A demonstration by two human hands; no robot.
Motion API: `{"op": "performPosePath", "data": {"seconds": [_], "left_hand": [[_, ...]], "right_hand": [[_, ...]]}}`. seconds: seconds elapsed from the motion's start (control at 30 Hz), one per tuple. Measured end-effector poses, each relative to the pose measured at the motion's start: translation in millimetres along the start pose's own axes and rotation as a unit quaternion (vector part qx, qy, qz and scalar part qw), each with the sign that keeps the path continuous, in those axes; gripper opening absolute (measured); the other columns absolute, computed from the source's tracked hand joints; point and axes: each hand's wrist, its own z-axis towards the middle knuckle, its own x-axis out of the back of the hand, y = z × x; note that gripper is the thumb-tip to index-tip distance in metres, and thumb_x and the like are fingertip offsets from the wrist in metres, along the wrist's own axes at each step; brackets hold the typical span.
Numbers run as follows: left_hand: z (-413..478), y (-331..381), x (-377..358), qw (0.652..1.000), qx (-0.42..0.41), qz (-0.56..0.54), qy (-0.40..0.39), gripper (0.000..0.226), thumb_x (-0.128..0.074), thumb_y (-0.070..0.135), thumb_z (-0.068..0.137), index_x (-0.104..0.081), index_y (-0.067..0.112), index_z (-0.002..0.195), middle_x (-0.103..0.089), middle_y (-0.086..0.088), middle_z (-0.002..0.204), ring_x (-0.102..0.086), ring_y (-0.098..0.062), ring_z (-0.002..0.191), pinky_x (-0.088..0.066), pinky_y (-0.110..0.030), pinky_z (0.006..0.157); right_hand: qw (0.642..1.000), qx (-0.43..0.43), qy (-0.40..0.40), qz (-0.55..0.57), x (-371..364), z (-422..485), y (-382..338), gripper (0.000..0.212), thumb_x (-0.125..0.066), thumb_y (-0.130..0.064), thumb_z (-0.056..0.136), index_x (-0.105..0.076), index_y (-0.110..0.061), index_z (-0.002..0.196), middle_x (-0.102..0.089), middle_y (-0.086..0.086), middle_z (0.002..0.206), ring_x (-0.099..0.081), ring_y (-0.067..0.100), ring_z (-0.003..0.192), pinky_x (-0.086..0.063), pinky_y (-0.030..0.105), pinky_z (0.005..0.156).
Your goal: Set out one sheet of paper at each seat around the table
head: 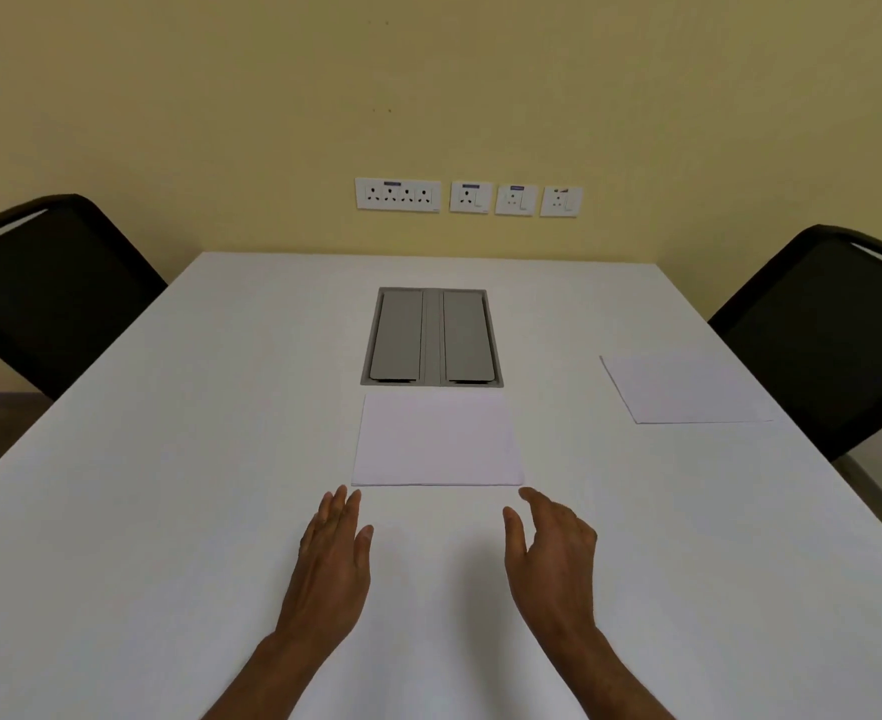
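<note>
A white stack of paper (pixel 437 440) lies flat in the middle of the white table (pixel 168 459), just below a grey cable hatch. A single white sheet (pixel 683 389) lies near the right edge, in front of the right black chair (pixel 823 335). A second black chair (pixel 49 288) stands at the left side, with no paper before it. My left hand (pixel 332 558) hovers flat just short of the stack's near left corner, holding nothing. My right hand (pixel 553 548) is near the stack's right corner, fingers loosely curled and apart, holding nothing.
A grey cable hatch (pixel 432 337) with two closed flaps is set into the table beyond the stack. The table's far edge meets a yellow wall carrying a row of white power sockets (pixel 467 197).
</note>
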Motion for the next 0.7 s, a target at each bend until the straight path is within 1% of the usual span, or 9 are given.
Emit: {"op": "performPosePath", "data": {"seconds": [0.1, 0.17, 0.23, 0.3, 0.37, 0.43, 0.57, 0.63, 0.7], "left_hand": [[22, -14, -25, 1.000, 0.018, -0.012, -0.014, 0.052, -0.037, 0.027, 0.104, -0.026, 0.015, 0.154, -0.019, -0.001, 0.163, -0.007, -0.011, 0.152, -0.002, -0.022, 0.117], [36, -23, -40, 0.999, 0.027, -0.024, -0.023, 0.052, -0.038, 0.026, 0.104, -0.028, 0.014, 0.153, -0.021, -0.002, 0.163, -0.009, -0.014, 0.152, -0.006, -0.026, 0.119], [46, -31, -55, 0.999, 0.031, -0.028, -0.028, 0.051, -0.039, 0.025, 0.104, -0.029, 0.014, 0.153, -0.022, -0.003, 0.163, -0.011, -0.015, 0.152, -0.009, -0.030, 0.121], [53, -39, -67, 0.999, 0.034, -0.030, -0.024, 0.051, -0.040, 0.024, 0.103, -0.030, 0.014, 0.152, -0.022, -0.003, 0.163, -0.011, -0.015, 0.152, -0.009, -0.030, 0.120], [57, -46, -78, 0.999, 0.030, -0.020, -0.017, 0.051, -0.040, 0.023, 0.103, -0.030, 0.013, 0.152, -0.021, -0.003, 0.163, -0.009, -0.016, 0.152, -0.006, -0.028, 0.118], [60, -53, -88, 1.000, 0.021, -0.010, -0.016, 0.052, -0.041, 0.023, 0.103, -0.029, 0.012, 0.153, -0.020, -0.003, 0.163, -0.007, -0.015, 0.152, -0.005, -0.027, 0.117], [72, -62, -106, 1.000, 0.002, 0.000, -0.007, 0.053, -0.041, 0.026, 0.103, -0.029, 0.012, 0.153, -0.019, -0.003, 0.163, -0.005, -0.011, 0.149, -0.006, -0.028, 0.118], [78, -66, -113, 1.000, -0.012, 0.008, -0.001, 0.057, -0.034, 0.036, 0.101, -0.030, 0.012, 0.152, -0.019, -0.001, 0.161, -0.007, -0.013, 0.150, -0.008, -0.030, 0.119], [84, -69, -118, 1.000, -0.020, 0.011, -0.004, 0.060, -0.030, 0.042, 0.100, -0.030, 0.012, 0.153, -0.020, -0.001, 0.162, -0.009, -0.014, 0.150, -0.010, -0.032, 0.119]], "right_hand": [[0.998, -0.042, -0.014, 0.040, -27, 13, 14, 0.025, -0.067, -0.019, 0.095, -0.068, -0.013, 0.119, -0.073, 0.001, 0.112, -0.065, 0.025, 0.111, -0.041, 0.040, 0.098], [0.989, -0.109, -0.032, 0.090, -43, 22, 24, 0.028, -0.062, -0.023, 0.098, -0.065, -0.018, 0.125, -0.068, 0.000, 0.122, -0.058, 0.023, 0.119, -0.040, 0.037, 0.103], [0.975, -0.169, -0.036, 0.136, -59, 29, 35, 0.031, -0.058, -0.026, 0.099, -0.061, -0.023, 0.130, -0.064, 0.000, 0.128, -0.055, 0.023, 0.122, -0.043, 0.036, 0.103], [0.967, -0.197, -0.036, 0.161, -74, 34, 46, 0.033, -0.057, -0.026, 0.100, -0.059, -0.023, 0.133, -0.063, 0.001, 0.129, -0.055, 0.023, 0.124, -0.045, 0.040, 0.104], [0.962, -0.210, -0.040, 0.172, -86, 37, 54, 0.036, -0.056, -0.024, 0.100, -0.057, -0.021, 0.136, -0.062, 0.002, 0.132, -0.053, 0.024, 0.127, -0.044, 0.044, 0.106], [0.959, -0.217, -0.050, 0.173, -97, 40, 60, 0.039, -0.056, -0.023, 0.100, -0.053, -0.020, 0.139, -0.061, 0.002, 0.134, -0.052, 0.024, 0.129, -0.042, 0.044, 0.109], [0.959, -0.213, -0.069, 0.176, -112, 50, 68, 0.045, -0.058, -0.020, 0.098, -0.048, -0.020, 0.143, -0.057, 0.001, 0.138, -0.050, 0.024, 0.131, -0.035, 0.049, 0.113], [0.959, -0.213, -0.077, 0.171, -118, 56, 72, 0.047, -0.058, -0.019, 0.098, -0.046, -0.020, 0.144, -0.055, 0.001, 0.141, -0.047, 0.023, 0.134, -0.031, 0.045, 0.116], [0.960, -0.212, -0.084, 0.161, -123, 60, 76, 0.049, -0.059, -0.019, 0.098, -0.045, -0.019, 0.146, -0.052, 0.000, 0.143, -0.044, 0.021, 0.137, -0.024, 0.038, 0.116]]}}
